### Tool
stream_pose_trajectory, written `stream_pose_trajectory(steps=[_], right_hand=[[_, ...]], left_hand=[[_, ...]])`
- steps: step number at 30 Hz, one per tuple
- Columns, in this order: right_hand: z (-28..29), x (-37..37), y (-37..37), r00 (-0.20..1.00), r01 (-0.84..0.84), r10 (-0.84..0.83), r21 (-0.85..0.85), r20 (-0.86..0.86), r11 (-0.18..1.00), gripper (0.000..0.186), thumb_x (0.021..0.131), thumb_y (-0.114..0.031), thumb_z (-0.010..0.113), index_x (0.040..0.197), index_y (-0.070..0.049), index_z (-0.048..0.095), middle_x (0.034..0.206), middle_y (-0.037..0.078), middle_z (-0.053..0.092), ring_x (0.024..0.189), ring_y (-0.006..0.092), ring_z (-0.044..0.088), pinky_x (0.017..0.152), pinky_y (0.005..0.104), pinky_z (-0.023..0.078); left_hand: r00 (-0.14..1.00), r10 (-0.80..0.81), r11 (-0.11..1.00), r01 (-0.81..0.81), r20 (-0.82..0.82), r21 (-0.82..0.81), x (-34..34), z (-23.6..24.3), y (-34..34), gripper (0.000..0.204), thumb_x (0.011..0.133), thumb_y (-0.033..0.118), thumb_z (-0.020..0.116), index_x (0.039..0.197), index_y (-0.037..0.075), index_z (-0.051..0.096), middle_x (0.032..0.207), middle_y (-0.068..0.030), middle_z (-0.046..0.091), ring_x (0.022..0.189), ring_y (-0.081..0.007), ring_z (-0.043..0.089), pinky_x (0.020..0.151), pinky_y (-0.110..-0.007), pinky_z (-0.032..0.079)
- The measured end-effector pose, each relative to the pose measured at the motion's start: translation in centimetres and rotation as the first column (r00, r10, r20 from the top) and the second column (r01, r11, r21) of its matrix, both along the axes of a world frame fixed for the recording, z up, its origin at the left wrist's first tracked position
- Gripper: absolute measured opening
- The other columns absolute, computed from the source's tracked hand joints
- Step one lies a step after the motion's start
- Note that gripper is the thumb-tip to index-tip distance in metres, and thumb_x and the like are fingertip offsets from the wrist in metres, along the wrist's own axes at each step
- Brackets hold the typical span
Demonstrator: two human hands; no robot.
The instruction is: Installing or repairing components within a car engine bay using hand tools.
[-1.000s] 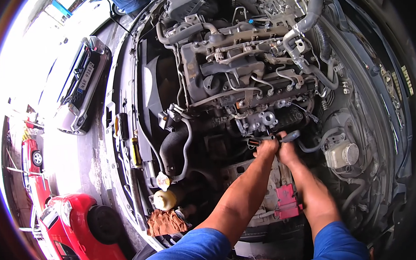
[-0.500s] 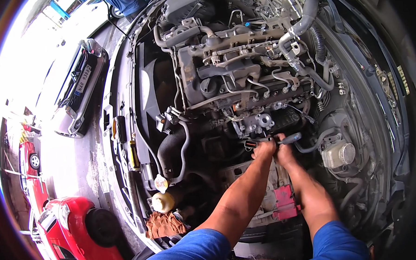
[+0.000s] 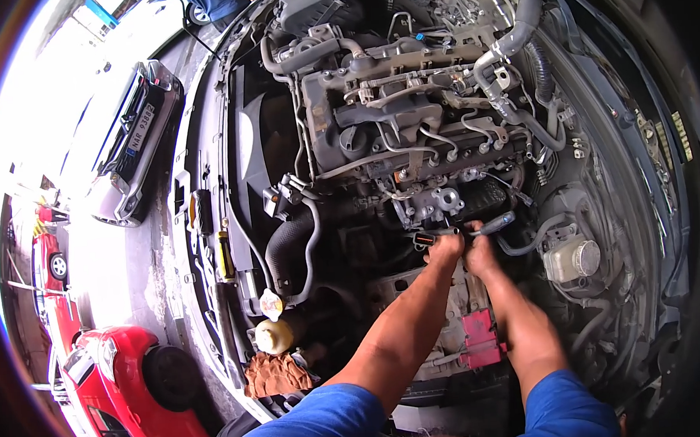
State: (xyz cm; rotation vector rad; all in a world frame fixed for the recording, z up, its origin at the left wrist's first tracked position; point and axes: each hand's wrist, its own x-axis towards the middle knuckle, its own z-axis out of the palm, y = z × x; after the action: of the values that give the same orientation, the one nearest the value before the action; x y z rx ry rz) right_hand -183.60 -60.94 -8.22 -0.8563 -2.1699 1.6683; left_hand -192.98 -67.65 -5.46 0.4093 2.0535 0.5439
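Both my hands meet low in the engine bay, just below a metal flange on the side of the engine. My left hand is closed, fingers curled down out of sight, so what it grips is hidden. A black connector with an orange face sits against its knuckles. My right hand is closed beside it, around a tool with a grey-blue handle. That handle sticks out to the right, its end tilted upward. The tool's working end cannot be made out.
A red cover lies between my forearms. To the right stands a fluid reservoir. On the left are a ribbed black hose, a yellow-capped reservoir, a brown rag and a yellow-handled screwdriver on the front frame.
The grey-blue handle has swung so its outer end points higher to the right. Both hands remain at nearly the same spot; the view has shifted slightly.
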Motion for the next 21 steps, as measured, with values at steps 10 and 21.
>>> stream_pose_trajectory(steps=[10, 21], right_hand=[[-2.6, 1.0, 1.4, 0.995, -0.031, 0.025, -0.068, -0.093, 0.997, 0.037, 0.085, 0.008, 0.06, 0.116, -0.006, 0.046, 0.105, 0.007, 0.056, 0.097, 0.014, 0.051, 0.086, 0.031, 0.045], [-3.6, 1.7, 1.4, 0.972, 0.06, -0.149, -0.424, -0.18, 0.904, 0.038, 0.081, 0.005, 0.061, 0.116, -0.005, 0.048, 0.102, 0.011, 0.06, 0.097, 0.0178, 0.056, 0.086, 0.0344, 0.045]], left_hand=[[0.921, 0.371, 0.927, -0.36, 0.117, -0.108, 1.0, 2.3, 1.0, 0.069, 0.09, 0.053, 0.041, 0.141, 0.008, 0.044, 0.147, -0.0159, 0.043, 0.137, -0.0369, 0.037, 0.111, -0.049, 0.026], [0.913, 0.407, 0.902, -0.398, 0.021, -0.169, 1.7, 1.7, 1.8, 0.069, 0.089, 0.053, 0.044, 0.136, 0.004, 0.05, 0.14, -0.0188, 0.05, 0.132, -0.0387, 0.043, 0.11, -0.048, 0.028]])
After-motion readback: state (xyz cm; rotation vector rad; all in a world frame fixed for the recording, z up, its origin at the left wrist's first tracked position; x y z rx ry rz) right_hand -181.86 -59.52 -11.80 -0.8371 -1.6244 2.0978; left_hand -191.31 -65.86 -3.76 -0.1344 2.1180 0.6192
